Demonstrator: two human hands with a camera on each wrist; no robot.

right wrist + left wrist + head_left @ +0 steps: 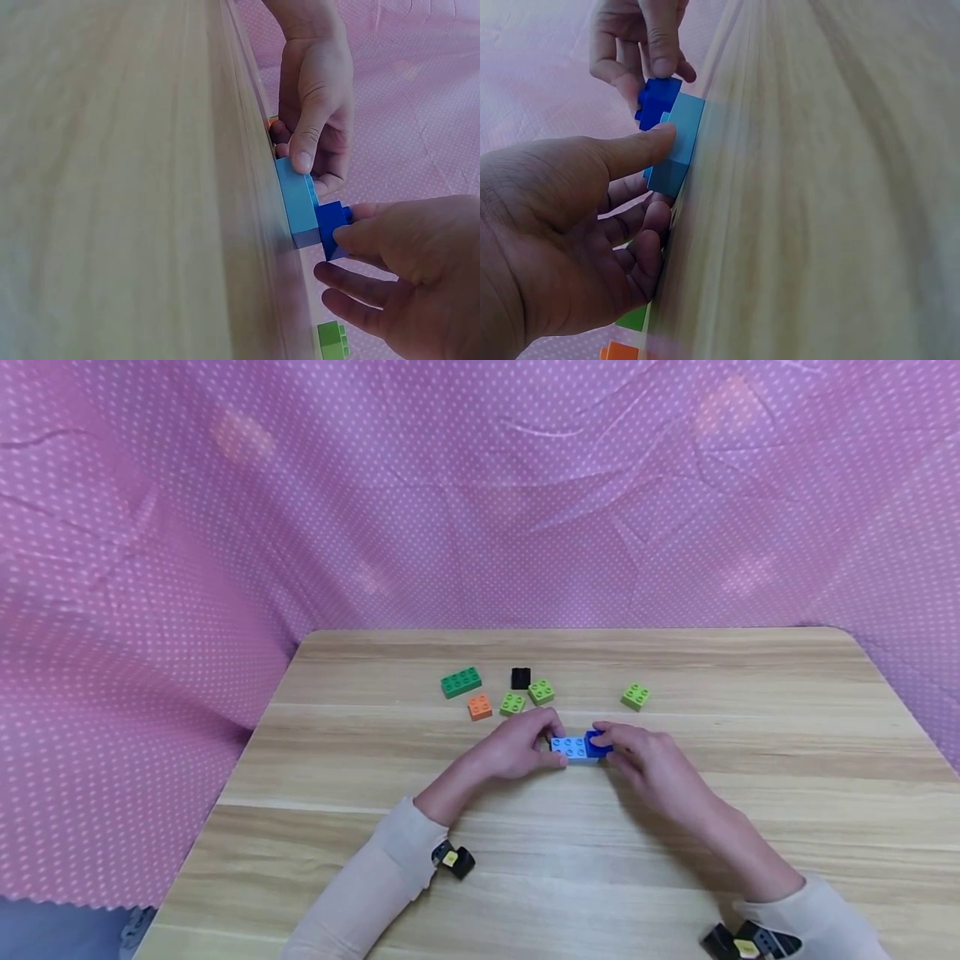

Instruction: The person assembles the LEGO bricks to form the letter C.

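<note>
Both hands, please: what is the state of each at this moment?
Left hand: holding the light blue brick.
Right hand: holding the dark blue brick.

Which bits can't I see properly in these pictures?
Head view: the top of the light blue brick's right end, covered by the dark blue block.
Head view: bumps on the black block, too small and dark to count.
Left wrist view: much of the green block, behind the left hand.
Left wrist view: part of the orange block, cut off by the bottom edge.
</note>
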